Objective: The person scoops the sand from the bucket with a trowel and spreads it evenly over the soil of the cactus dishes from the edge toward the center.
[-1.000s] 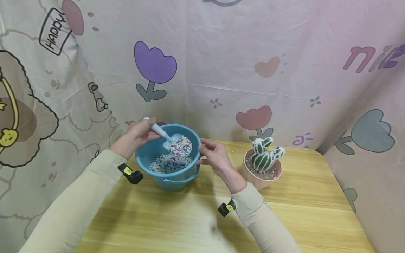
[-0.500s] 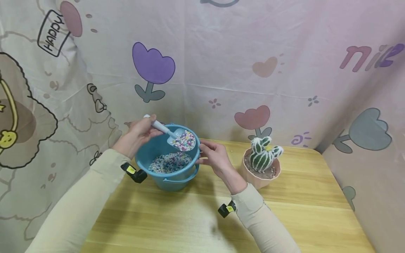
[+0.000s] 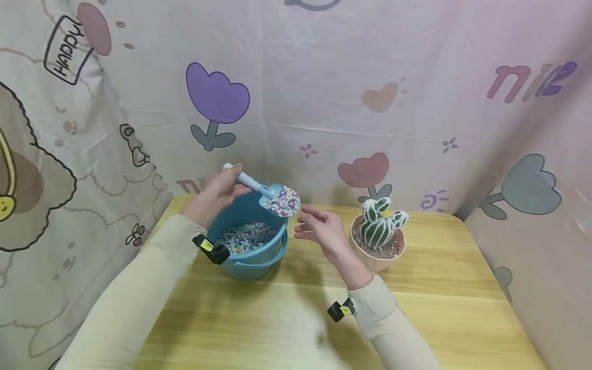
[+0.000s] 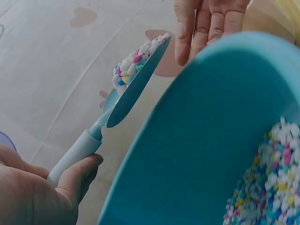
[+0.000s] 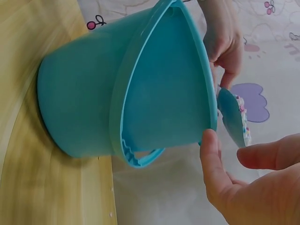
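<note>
Left hand: the left hand (image 3: 221, 191) is curled round the pale handle of a small blue scoop (image 3: 270, 192), thumb on top, as the left wrist view (image 4: 75, 161) also shows.
Scoop: it is held roughly level above the right part of the bucket's rim, heaped with coloured pebbles (image 3: 284, 201) in white, pink, purple and blue.
Right hand: the right hand (image 3: 320, 229) hovers open just right of the bucket, fingers loosely spread and slightly bent, holding nothing; it sits below and beside the scoop's bowl.
Bucket: a teal plastic bucket (image 3: 252, 262) stands on the wooden table (image 3: 444, 298), its handle folded down at the front, with more pebbles (image 3: 245, 237) lying in the bottom.
Cactus: a green, white-striped cactus (image 3: 376, 225) stands in a pink pot (image 3: 376, 259) just right of the right hand, apart from the bucket.
Handling: the scoop is judged light and stiff, best gripped at the handle and kept level, since the loose heaped pebbles would likely roll off if tipped.
Backdrop: a pink cloth printed with tulips hangs behind the table.
</note>
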Tool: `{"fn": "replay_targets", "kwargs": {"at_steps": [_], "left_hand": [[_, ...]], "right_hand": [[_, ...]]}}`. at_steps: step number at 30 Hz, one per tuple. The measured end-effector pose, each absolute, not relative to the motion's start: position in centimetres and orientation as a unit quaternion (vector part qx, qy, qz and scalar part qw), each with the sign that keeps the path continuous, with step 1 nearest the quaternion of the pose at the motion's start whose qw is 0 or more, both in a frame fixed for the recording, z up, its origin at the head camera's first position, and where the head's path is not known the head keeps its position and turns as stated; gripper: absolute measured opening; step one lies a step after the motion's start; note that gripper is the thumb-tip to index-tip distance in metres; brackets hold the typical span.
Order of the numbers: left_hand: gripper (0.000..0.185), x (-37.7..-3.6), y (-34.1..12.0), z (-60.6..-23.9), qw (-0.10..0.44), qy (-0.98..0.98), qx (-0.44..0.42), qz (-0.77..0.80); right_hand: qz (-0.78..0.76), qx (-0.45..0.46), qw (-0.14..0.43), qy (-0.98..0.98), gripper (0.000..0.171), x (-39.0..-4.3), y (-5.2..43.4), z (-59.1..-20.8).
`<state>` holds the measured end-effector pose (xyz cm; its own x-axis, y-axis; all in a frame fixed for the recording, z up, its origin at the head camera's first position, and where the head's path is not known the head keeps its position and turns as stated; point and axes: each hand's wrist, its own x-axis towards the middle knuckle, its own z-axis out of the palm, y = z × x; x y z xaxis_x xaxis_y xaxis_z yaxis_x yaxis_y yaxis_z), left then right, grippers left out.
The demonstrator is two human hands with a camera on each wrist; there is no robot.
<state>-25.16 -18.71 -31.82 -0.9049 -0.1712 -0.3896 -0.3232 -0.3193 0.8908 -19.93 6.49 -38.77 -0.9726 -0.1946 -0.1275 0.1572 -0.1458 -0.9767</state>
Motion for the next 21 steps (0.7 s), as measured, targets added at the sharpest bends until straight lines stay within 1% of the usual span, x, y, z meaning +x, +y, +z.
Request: {"fn": "replay_targets", "kwargs": {"at_steps": [8,14,21], "left_hand": [[0.068,-25.9,-15.7,-32.1,0.04,0.566,-0.211,0.796],[0.065,-26.4,-13.5,-32.3,0.052,0.544,-0.214,0.81],[0.062,-26.6,-11.7,-32.3,0.046,0.544,-0.209,0.811]], "right_hand": [[-0.754,0.016,0.102,0.649,0.041,-19.4,8.6,-38.6],[-0.754,0.02,0.095,0.65,0.041,-19.0,10.2,-38.7],[-0.755,0.038,0.085,0.649,0.039,-18.2,12.4,-38.9]]}}
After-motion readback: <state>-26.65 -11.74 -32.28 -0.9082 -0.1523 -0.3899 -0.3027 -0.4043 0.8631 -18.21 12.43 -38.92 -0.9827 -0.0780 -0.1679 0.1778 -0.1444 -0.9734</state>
